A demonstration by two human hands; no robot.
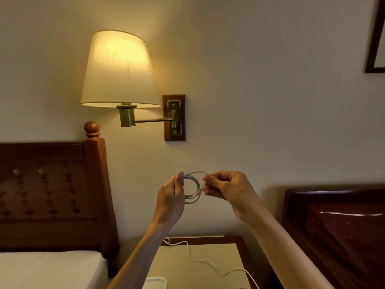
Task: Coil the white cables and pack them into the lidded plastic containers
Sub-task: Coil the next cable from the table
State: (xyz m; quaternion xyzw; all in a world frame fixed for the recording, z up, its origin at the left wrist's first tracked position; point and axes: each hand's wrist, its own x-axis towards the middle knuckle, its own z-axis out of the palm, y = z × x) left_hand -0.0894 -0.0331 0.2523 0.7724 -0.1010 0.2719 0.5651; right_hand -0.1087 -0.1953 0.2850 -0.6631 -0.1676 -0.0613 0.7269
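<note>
I hold a small coil of white cable (pixel 193 187) in the air in front of the wall. My left hand (pixel 171 200) grips the coil's left side between thumb and fingers. My right hand (pixel 226 189) pinches the coil's right side with curled fingers. A second white cable (pixel 205 261) lies loose and wavy across the bedside table (pixel 210 265) below my arms. At the bottom edge a white plastic container (pixel 155 283) peeks out under my left forearm, only its corner showing.
A lit wall lamp (pixel 119 69) on a swing arm hangs above left. A wooden headboard (pixel 52 195) and white mattress (pixel 50 270) lie left of the table. A dark glossy wooden piece (pixel 341 230) stands to the right.
</note>
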